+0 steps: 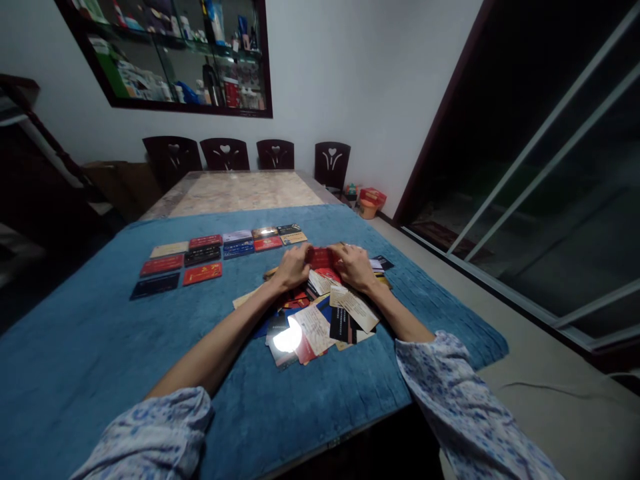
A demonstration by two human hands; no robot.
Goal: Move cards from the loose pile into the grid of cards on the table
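Note:
Between my two hands a red card [321, 255] is held up by its ends, above the far part of a loose heap. My left hand [294, 267] grips its left end and my right hand [354, 267] its right end, fingers closed. Below them spreads the heap of mixed cards [316, 327], white, black, blue, red and cream, overlapping at many angles. A bright glare hides part of one card at the heap's near side. To the left, several cards lie in neat rows, among them an orange-red card [203, 273] and a dark card [155, 285].
A blue cloth [150, 360] covers the near part of the table, with bare marble-patterned tabletop [240, 189] beyond. Dark chairs [225, 155] stand at the far end. The table's right edge drops to a pale floor [430, 260].

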